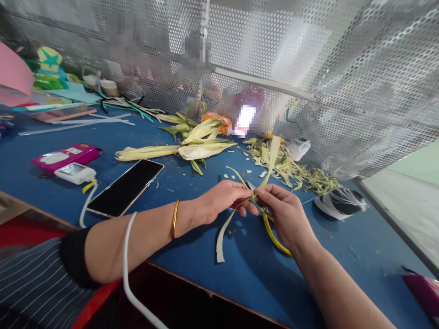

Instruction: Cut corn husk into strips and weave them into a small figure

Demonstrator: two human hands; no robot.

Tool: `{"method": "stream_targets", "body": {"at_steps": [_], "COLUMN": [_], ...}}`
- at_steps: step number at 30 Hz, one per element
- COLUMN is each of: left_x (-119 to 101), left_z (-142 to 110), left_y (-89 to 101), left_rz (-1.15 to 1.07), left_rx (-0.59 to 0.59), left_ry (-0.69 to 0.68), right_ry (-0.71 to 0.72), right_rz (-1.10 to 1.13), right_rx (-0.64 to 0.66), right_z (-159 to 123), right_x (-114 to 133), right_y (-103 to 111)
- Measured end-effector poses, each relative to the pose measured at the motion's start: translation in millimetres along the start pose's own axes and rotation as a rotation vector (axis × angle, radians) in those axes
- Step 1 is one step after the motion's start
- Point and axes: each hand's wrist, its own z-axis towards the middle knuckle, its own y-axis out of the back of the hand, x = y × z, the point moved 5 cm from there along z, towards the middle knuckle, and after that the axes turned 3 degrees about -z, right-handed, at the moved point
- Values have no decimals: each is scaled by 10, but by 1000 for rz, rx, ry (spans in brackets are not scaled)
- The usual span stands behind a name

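Observation:
Above the blue table, both of my hands meet at a pale corn husk strip (273, 157). My left hand (222, 198), with a gold bangle on its wrist, pinches the strips where they cross. From the other side, the thumb and fingers of my right hand (286, 210) close on the same spot. A pair of scissors with yellow handles (274, 237) sits in my right hand, its blade tips showing between the hands. One husk end stands up, while another husk tail (221, 242) hangs below my left hand. My fingers hide the joint itself.
Corn husks (202, 141) lie behind my hands, with a heap of husk scraps (281, 160) to their right. A spool of white string (339, 204) stands at right. A phone (126, 187) and a magenta power bank (68, 157) lie left. A white cable (126, 256) crosses my left forearm.

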Motion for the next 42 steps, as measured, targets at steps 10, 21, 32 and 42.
{"method": "stream_targets", "body": {"at_steps": [10, 21, 32, 42], "left_x": [-1, -4, 7, 1], "left_z": [-10, -1, 7, 14], "left_y": [-40, -33, 27, 23], "left_rz": [24, 66, 119, 210], "left_rx": [-84, -109, -104, -153], "left_ry": [-44, -37, -74, -85], "right_ry": [85, 44, 149, 198], "right_rz": [-92, 99, 30, -28], "right_rx": [45, 65, 184, 259], "right_z": [9, -2, -34, -41], "right_x": [-60, -139, -17, 16], "right_y": [-22, -46, -127, -167]}}
